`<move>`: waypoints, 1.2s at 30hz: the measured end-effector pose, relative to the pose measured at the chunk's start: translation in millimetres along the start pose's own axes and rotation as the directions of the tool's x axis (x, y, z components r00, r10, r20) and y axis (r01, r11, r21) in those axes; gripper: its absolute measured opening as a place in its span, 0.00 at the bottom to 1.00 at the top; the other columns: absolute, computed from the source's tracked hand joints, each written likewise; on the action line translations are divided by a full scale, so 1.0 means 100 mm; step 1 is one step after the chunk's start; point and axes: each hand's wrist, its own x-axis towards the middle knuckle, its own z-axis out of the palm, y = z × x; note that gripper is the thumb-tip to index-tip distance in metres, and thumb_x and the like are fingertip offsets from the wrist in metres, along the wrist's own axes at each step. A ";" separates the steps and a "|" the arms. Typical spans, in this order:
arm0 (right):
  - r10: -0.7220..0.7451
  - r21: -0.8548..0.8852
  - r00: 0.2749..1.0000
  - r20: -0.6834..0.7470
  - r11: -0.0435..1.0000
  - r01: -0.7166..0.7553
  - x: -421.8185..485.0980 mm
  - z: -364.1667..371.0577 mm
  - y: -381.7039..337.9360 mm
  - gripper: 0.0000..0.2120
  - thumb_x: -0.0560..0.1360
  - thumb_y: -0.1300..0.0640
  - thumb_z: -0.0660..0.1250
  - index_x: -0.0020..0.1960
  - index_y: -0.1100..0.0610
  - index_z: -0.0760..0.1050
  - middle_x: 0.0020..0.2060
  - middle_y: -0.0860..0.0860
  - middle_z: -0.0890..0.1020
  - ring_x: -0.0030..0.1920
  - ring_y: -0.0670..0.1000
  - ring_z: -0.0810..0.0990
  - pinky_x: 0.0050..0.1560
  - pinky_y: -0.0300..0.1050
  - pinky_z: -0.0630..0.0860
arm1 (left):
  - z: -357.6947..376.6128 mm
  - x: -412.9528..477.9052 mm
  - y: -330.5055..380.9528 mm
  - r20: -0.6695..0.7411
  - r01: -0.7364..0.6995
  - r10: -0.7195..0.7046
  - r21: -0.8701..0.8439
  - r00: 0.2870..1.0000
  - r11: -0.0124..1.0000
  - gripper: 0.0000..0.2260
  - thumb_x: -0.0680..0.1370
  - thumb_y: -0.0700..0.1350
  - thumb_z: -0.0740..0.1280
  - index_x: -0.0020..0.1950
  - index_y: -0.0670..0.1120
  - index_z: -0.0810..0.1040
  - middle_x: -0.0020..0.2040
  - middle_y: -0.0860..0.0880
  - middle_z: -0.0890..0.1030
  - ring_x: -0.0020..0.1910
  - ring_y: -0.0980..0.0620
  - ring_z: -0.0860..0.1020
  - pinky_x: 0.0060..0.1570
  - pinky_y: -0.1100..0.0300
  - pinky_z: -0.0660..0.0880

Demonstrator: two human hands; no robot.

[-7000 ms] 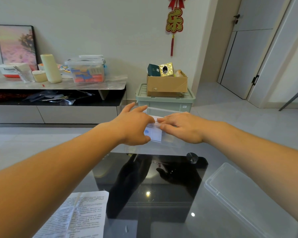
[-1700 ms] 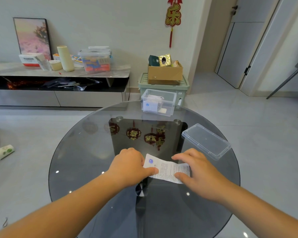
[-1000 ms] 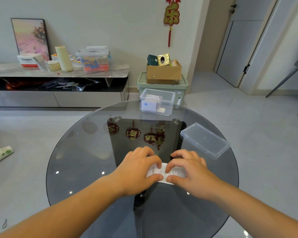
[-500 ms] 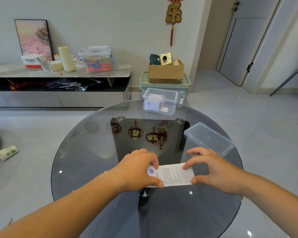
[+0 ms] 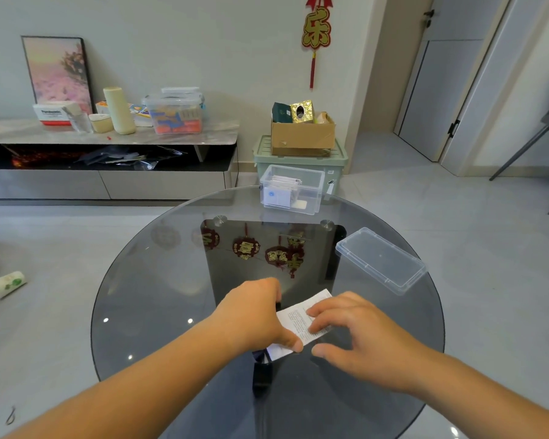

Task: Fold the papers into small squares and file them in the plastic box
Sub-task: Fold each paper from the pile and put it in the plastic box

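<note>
Two hands meet on the paper [image 5: 293,323], lower centre. Left hand [image 5: 254,315] pinches its left end; right hand [image 5: 362,340] presses relaxed fingers [image 5: 330,307] on top.

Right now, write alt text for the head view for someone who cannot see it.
Two hands work a printed paper on a round glass table: the left hand grips its left end, the right hand presses fingertips onto its right part. At the table's far edge stands an open clear plastic box holding folded papers, its lid lying to the right.
</note>
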 end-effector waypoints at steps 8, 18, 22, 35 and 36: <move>-0.009 -0.039 1.000 0.014 0.999 0.010 -0.04 0.02 -0.05 0.19 0.74 0.37 0.68 0.63 0.39 0.76 0.66 0.31 0.72 0.69 0.34 0.63 0.71 0.39 0.61 | 0.00 0.00 0.00 0.036 0.026 -0.019 -0.213 0.999 0.977 0.15 0.72 0.57 0.77 0.45 0.49 0.75 0.42 0.52 0.84 0.41 0.56 0.83 0.39 0.62 0.79; 0.048 0.036 0.998 0.026 0.998 -0.049 -0.02 0.00 -0.04 0.26 0.70 0.33 0.70 0.65 0.38 0.74 0.65 0.32 0.72 0.67 0.37 0.69 0.64 0.41 0.73 | -0.09 -0.01 -0.09 0.221 0.086 0.062 -0.600 0.973 0.795 0.13 0.78 0.40 0.72 0.61 0.49 0.78 0.46 0.49 0.87 0.44 0.54 0.85 0.38 0.65 0.78; 0.066 0.092 0.998 0.024 0.993 -0.068 -0.02 -0.01 -0.06 0.25 0.70 0.35 0.71 0.65 0.39 0.75 0.64 0.31 0.72 0.66 0.36 0.69 0.63 0.38 0.74 | -0.11 0.00 -0.11 0.221 0.097 0.084 -0.697 0.972 0.710 0.12 0.78 0.39 0.72 0.59 0.51 0.81 0.49 0.52 0.87 0.50 0.52 0.85 0.39 0.64 0.76; 0.061 0.104 0.998 0.030 0.993 -0.064 -0.06 -0.05 -0.11 0.34 0.63 0.29 0.74 0.65 0.36 0.70 0.61 0.30 0.72 0.62 0.34 0.71 0.61 0.34 0.71 | -0.07 0.02 -0.09 0.341 0.283 0.078 -0.870 0.937 0.404 0.09 0.77 0.33 0.70 0.57 0.35 0.83 0.51 0.38 0.85 0.49 0.44 0.86 0.39 0.62 0.82; 0.058 0.102 0.998 0.023 0.993 -0.060 -0.06 -0.06 -0.11 0.32 0.64 0.30 0.74 0.64 0.36 0.71 0.61 0.31 0.73 0.61 0.34 0.71 0.61 0.33 0.71 | -0.06 0.02 -0.08 0.346 0.294 0.078 -0.880 0.935 0.373 0.09 0.78 0.33 0.70 0.58 0.34 0.82 0.51 0.38 0.85 0.49 0.44 0.86 0.39 0.62 0.82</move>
